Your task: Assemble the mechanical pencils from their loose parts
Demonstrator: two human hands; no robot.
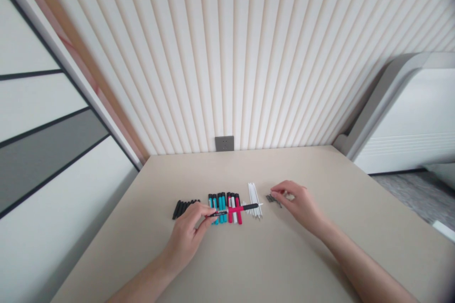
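Note:
My left hand (186,234) pinches a red and black pen (236,209) by its dark end. The pen lies level above the row of barrels, with its white tip pointing right. Thumb and forefinger of my right hand (298,202) close together at a small pile of dark metal pieces, which look like springs (273,199). Whatever is between those fingertips is too small to make out. Thin white pen refills (250,191) lie between my hands, partly behind the pen. Teal pen barrels (223,199) and red and white barrels (239,218) lie below the held pen.
Several short black tubes (180,208) lie in a row beyond my left hand. All of it rests on a beige table (227,260) against a ribbed white wall (227,57). A dark socket (224,143) sits just above the table's back edge.

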